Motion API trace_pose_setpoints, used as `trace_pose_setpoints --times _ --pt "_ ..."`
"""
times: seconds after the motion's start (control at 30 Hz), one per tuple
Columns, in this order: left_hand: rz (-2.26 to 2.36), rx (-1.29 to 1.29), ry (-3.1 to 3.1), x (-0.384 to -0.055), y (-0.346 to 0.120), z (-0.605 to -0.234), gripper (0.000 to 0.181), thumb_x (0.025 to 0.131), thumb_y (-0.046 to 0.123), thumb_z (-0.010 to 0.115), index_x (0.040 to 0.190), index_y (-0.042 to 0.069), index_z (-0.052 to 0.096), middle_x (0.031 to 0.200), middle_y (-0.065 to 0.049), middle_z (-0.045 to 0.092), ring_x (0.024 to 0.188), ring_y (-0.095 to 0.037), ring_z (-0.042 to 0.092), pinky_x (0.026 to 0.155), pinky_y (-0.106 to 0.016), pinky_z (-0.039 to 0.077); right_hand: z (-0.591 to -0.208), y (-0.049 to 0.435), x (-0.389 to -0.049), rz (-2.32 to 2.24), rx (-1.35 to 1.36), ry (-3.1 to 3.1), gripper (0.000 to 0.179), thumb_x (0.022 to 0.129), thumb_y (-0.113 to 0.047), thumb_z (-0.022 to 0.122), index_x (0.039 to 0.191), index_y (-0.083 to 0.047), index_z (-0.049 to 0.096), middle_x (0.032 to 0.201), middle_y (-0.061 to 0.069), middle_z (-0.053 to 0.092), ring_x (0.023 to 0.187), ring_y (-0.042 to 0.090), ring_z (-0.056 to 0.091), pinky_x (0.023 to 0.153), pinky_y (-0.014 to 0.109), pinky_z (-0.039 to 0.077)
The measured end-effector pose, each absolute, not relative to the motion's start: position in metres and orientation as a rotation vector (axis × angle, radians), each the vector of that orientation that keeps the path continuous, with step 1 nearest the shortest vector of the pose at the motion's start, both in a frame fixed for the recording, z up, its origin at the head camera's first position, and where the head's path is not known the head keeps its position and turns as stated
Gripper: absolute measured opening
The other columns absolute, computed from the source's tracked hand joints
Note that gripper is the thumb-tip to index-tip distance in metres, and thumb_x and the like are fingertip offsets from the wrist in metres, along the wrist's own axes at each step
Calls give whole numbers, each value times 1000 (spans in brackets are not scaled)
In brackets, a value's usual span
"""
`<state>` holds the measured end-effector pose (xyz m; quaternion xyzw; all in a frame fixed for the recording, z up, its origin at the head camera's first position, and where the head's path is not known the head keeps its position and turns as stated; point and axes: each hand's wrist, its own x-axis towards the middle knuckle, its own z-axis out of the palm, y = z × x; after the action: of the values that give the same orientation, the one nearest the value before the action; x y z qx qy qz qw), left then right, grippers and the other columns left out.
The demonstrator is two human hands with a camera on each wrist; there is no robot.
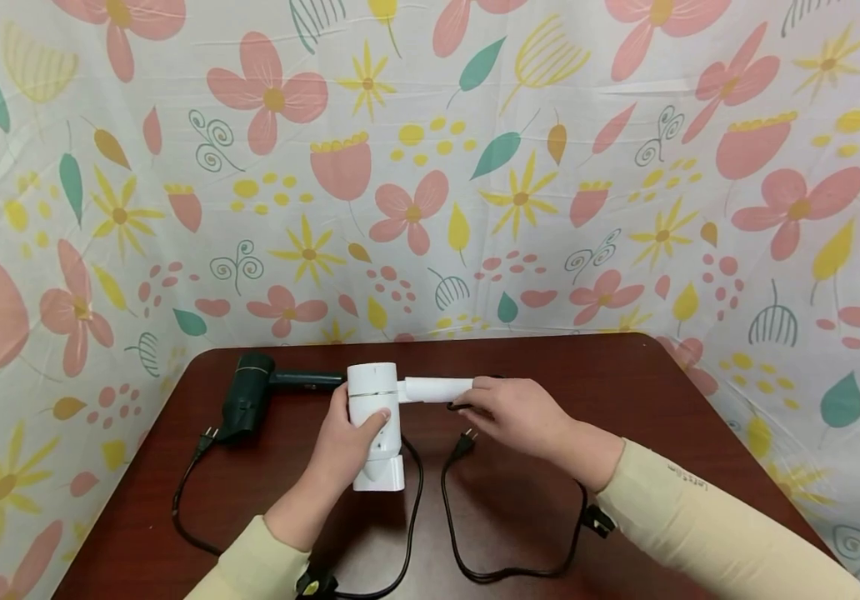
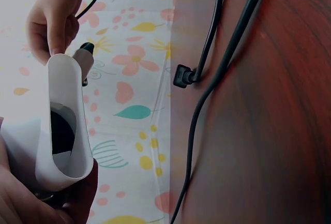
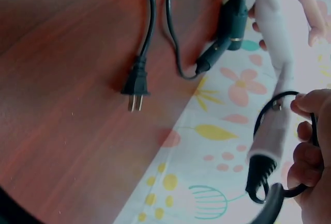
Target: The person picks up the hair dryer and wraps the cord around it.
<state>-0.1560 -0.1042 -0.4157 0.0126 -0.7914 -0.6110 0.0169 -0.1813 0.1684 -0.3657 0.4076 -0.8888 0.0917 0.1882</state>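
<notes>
While the barrel (image 1: 374,421) of the white hair dryer (image 1: 372,379) is gripped by the left hand (image 1: 343,442), with the thumb laid across its front, the black cord (image 3: 262,110) is pinched between the thumb and curled fingers of the right hand (image 1: 512,412) beside the handle (image 1: 433,390). The dryer is held up above the desk (image 1: 602,379), near its middle, with the nozzle (image 1: 380,475) turned towards the person and the handle pointed to the right. In the right wrist view, the cord is seen to be looped from the handle's end and brought up against its side; whether a full turn is made cannot be told.

From this, the step in hand is judged to be the winding of the cord round the handle, at an early stage, since a two-pin plug (image 1: 463,445) and a long slack curve, apparently of the same cord, are left on the desk. For the next move, the barrel would need to be kept steady by the left hand while the cord is passed round the handle under light tension; if it is slackened, the loop could be lost.

To the left, a dark green hair dryer (image 1: 250,396) is laid on the desk, its handle directed towards the white one. Behind the desk, a floral cloth (image 1: 415,92) is hung.
</notes>
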Motion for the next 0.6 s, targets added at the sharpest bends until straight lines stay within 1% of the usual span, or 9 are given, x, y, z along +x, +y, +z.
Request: trace_pose_setpoints --times 0.07,0.17,0.23,0.27,0.37,0.47,0.6 --pt "-1893 42 -2467 -155 -106 -416 73 93 31 70 150 11 29 122 -18 55 96 -29 62 73 -42 55 -365 170 -185 260 1115 -2467 17 87 -29 78 102 -23 74 86 -12 59 64 1 55 56 23 47" --pt "-1902 39 -2477 -155 -107 -417 73 93 31 70 150 10 29 123 -18 55 96 -30 62 73 -42 55 -363 173 -192 270 1040 -2448 28 81 -34 83 102 -21 72 86 -10 56 59 1 50 52 23 43" --pt "-1914 42 -2484 -155 -107 -419 73 93 32 69 150 10 29 123 -18 55 96 -29 62 73 -43 55 -362 176 -196 301 1002 -2471 32 78 -37 85 102 -21 70 87 -11 55 58 1 48 51 22 41" --pt "-1918 46 -2491 -155 -107 -419 73 94 33 69 150 11 29 123 -18 55 96 -29 62 73 -43 55 -361 177 -198 320 997 -2496 31 78 -38 85 101 -22 70 87 -12 55 59 0 47 52 22 41" --pt "-1922 49 -2514 -155 -109 -421 73 94 34 68 151 11 29 123 -17 55 96 -29 63 73 -43 55 -357 181 -203 410 1036 -2599 23 82 -39 81 99 -27 71 85 -17 54 61 -1 46 55 22 41" --pt "-1926 35 -2537 -154 -111 -422 73 95 35 67 151 11 28 122 -18 56 96 -28 63 73 -43 54 -352 186 -206 513 1118 -2705 12 89 -36 74 100 -32 71 86 -20 53 63 -1 46 60 24 43" --pt "-1944 12 -2563 -153 -114 -421 72 95 35 66 152 12 29 122 -18 56 96 -27 63 73 -43 54 -345 193 -210 631 1155 -2803 13 95 -36 67 107 -33 72 88 -18 54 66 3 47 63 27 44"
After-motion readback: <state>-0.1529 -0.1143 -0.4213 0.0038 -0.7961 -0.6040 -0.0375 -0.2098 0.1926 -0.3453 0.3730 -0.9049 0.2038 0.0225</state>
